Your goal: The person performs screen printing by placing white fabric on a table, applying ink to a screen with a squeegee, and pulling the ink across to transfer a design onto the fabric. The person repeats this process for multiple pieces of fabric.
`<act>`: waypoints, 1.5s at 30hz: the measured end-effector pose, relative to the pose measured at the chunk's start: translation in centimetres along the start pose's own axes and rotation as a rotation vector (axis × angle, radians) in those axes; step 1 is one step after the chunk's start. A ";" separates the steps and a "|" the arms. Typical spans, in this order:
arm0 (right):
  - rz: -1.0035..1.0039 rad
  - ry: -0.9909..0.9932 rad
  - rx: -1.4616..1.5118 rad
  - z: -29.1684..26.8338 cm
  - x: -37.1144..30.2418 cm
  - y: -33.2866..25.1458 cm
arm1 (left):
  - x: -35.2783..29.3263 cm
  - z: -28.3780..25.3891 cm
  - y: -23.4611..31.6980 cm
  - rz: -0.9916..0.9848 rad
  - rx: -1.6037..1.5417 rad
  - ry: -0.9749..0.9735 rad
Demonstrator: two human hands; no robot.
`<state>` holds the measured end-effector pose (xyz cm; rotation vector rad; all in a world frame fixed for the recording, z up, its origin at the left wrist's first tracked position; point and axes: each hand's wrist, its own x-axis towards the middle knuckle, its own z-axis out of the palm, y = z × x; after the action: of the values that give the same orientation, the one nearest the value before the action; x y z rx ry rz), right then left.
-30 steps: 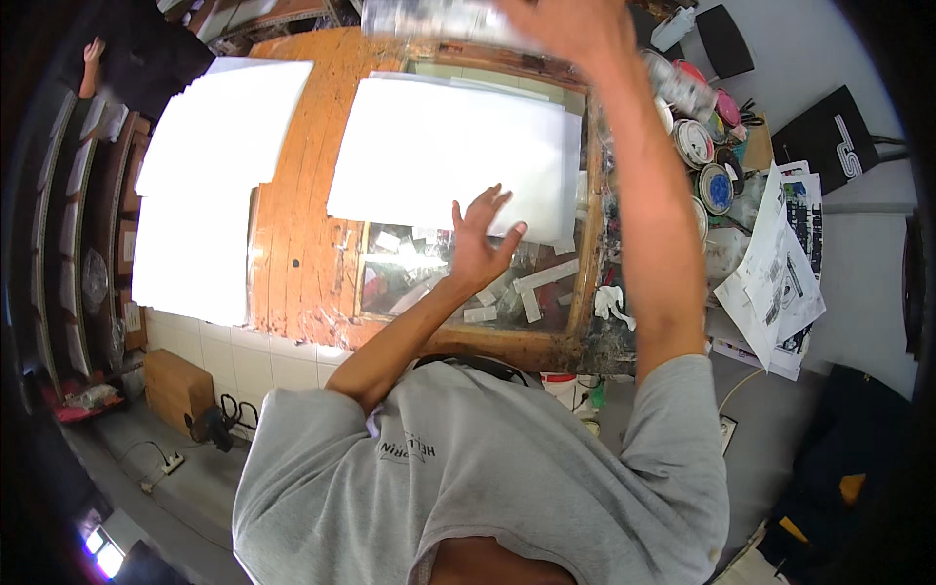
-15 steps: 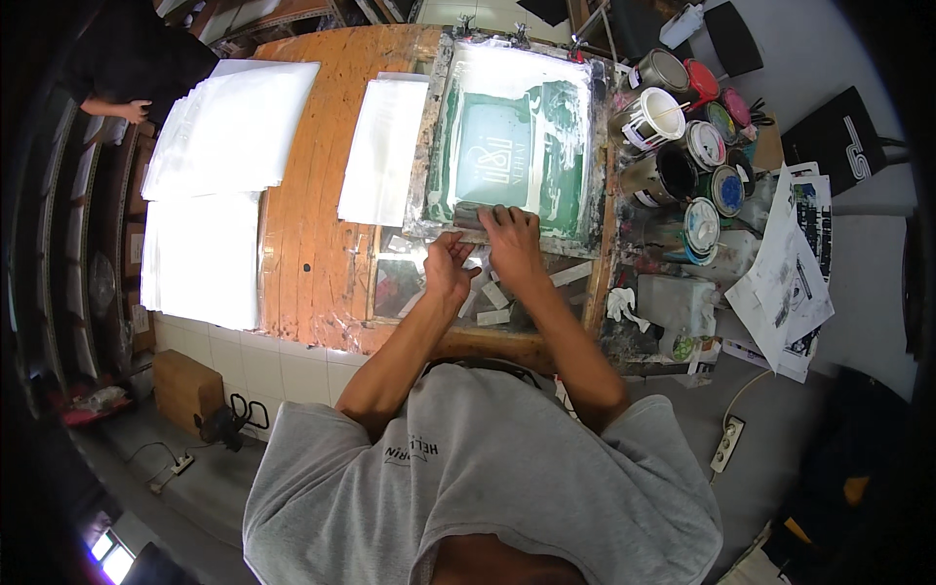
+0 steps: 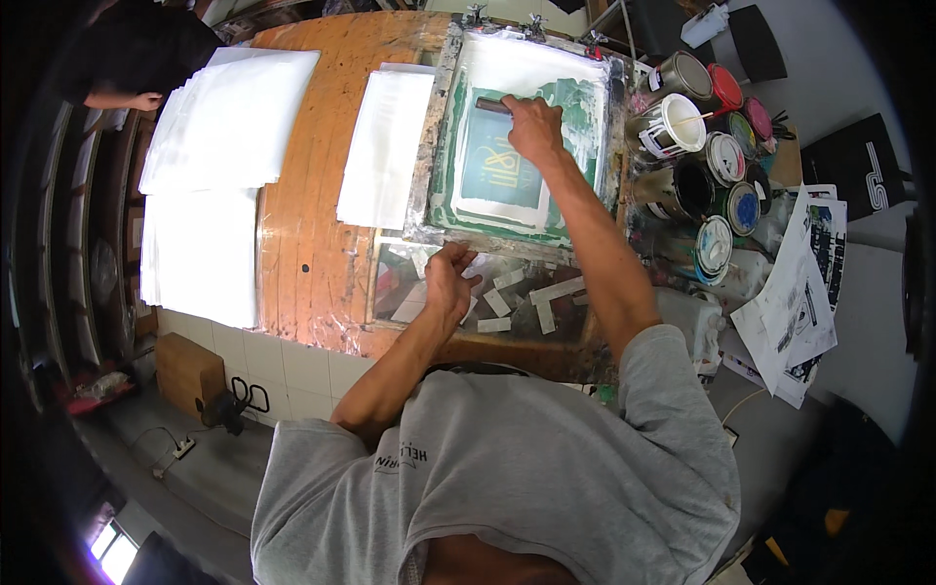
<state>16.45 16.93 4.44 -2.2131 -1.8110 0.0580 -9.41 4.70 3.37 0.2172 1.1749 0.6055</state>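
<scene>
A screen printing frame (image 3: 421, 156) lies on the table in front of me, its green mesh edged with white ink. In the middle is a blue-grey rectangle with a yellowish design (image 3: 497, 161). My right hand (image 3: 535, 125) is closed on a squeegee (image 3: 494, 105), which rests on the mesh toward the far end. At the frame's near edge my left hand (image 3: 448, 283) has its fingers curled at the rim, gripping it; part of the fingers is hidden.
White sheets (image 3: 385, 146) lie left of the frame, with larger paper stacks (image 3: 229, 122) farther left. Ink cans (image 3: 673, 127) crowd the right side. Clamps (image 3: 536, 26) hold the far edge. Tape pieces (image 3: 495, 325) lie on glass below my hands. Another person's hand (image 3: 146, 101) shows far left.
My right hand has pushed the squeegee from the near end of the mesh to the far end. The design has turned from whitish to yellowish. My left hand stays at the near edge.
</scene>
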 end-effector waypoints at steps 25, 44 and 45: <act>-0.167 0.295 -0.049 -26.8 0.1 -9.5 | 8.1 4.5 13.4 1.137 1.003 0.375; -0.035 0.230 0.007 -30.8 8.2 -5.9 | 6.5 2.4 22.8 1.768 1.052 0.562; -0.080 0.299 -0.027 -30.1 8.5 -6.1 | 7.0 4.3 18.4 1.760 0.955 0.305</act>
<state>18.69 20.51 35.98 -2.0358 -1.7379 -0.2995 -9.87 24.34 7.99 2.1669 1.2617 1.5436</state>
